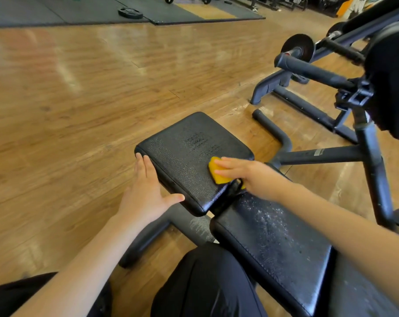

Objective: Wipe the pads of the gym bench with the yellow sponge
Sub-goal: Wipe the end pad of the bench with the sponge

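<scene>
My right hand lies flat on the yellow sponge, with straight fingers pressing it down; nothing is gripped. The sponge is under my fingers and palm, and its far end shows past my fingertips. It sits on the near right corner of the front pad, just beside the gap to the seat pad. My left hand is open too and rests against the left edge of the front pad, the thumb touching its near corner. The seat pad carries white specks. Around the bench is a wooden floor.
</scene>
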The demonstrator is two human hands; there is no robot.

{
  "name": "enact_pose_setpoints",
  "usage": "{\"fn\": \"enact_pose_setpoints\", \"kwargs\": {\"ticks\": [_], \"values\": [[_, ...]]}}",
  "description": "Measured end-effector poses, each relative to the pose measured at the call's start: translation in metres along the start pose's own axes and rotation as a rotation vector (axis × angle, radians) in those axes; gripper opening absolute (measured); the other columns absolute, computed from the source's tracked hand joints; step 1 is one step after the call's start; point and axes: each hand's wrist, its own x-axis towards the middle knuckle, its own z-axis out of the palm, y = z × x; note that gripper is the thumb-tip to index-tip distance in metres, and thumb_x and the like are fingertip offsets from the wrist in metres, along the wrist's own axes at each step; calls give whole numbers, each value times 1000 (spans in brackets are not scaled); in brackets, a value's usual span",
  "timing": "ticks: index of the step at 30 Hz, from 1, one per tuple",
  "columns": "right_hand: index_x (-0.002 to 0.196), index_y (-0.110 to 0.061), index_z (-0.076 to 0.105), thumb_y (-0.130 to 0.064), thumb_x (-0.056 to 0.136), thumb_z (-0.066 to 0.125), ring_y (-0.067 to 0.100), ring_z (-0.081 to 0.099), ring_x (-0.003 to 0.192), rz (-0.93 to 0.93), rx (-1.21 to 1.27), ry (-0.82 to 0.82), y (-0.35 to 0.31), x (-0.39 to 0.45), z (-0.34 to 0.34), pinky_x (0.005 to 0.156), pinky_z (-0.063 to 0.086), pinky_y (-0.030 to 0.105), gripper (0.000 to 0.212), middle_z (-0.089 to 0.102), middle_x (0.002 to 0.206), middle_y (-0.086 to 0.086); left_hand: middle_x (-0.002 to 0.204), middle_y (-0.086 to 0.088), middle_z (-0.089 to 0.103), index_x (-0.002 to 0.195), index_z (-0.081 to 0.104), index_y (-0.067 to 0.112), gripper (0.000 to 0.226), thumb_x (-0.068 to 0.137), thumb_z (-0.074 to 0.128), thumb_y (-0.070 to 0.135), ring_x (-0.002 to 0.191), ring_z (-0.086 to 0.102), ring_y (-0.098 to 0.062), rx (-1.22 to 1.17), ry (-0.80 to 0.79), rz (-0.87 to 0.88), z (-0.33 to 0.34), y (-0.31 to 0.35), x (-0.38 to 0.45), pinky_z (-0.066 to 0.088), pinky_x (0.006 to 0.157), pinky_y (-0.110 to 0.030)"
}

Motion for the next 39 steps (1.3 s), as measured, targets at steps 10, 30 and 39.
{"fn": "enact_pose_setpoints", "kwargs": {"ticks": [10,30,39], "values": [[125,-4,52,19,68,29,23,25,139,260,-9,210,-13,3,15,105,6,8,65,35,146,11,150,-8,-31,142,-21,6,121,74,66,54,143,-11,-23,8,-13,3,0,1,1,15,116,-41],[135,-9,42,18,79,37,20,22,140,105,64,93,-59,59,22,114,21,32,62,28,151,7,150,-6,-31,142,-22,8,121,73,64,59,144,-4,-22,24,-19,-13,-2,3,0,22,114,-40],[137,-20,40,15,84,31,14,20,141,269,92,213,10,95,9,111,15,20,64,24,152,-3,150,-6,-31,143,-21,9,120,73,63,59,143,-8,-22,33,-22,-8,-3,4,-2,18,113,-40]]}}
